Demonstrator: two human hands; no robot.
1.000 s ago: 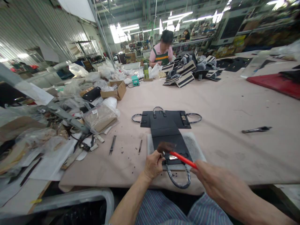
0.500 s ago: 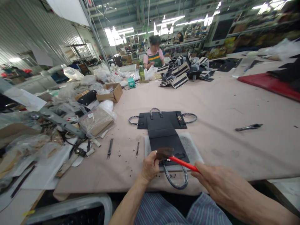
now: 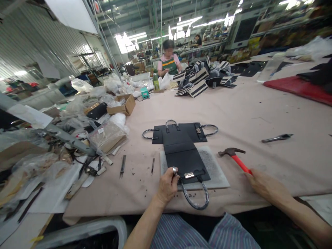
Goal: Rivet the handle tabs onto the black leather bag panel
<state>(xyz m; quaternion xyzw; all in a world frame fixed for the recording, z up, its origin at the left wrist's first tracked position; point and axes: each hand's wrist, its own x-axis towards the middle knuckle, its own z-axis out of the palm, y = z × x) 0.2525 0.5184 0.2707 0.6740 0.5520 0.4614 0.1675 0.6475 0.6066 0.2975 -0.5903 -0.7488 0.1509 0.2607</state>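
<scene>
We found the left hand (image 3: 167, 186) at the near left corner of the black panel (image 3: 181, 152), its grip narrow and holding a small metal tool (image 3: 175, 170). The bright upper end of the tool projected above the fingers; these hid its lower end, so we could not tell whether it touched the panel.

We found the right hand (image 3: 266, 185) well to the right of the panel, its grip wrapped round the red shaft of a hammer (image 3: 240, 162). The hammer's head stood farther from the person than the hand, beside a pale slab (image 3: 216, 169) and well apart from the metal tool.

The black panel lay flat, its near part on the slab and its far part across a second black panel (image 3: 201, 137), which lay crosswise. Near its close edge we noted a metal plate (image 3: 189, 175) and a looped handle (image 3: 206, 200) in clear wrapping, extending past the slab.

On the worktop (image 3: 233, 114), left of the slab, we recorded a slim rod (image 3: 153, 166) and, farther left, a forked tool (image 3: 122, 166). At the far side we observed a co-worker (image 3: 168, 64) near a pile of striped pieces (image 3: 198, 86).
</scene>
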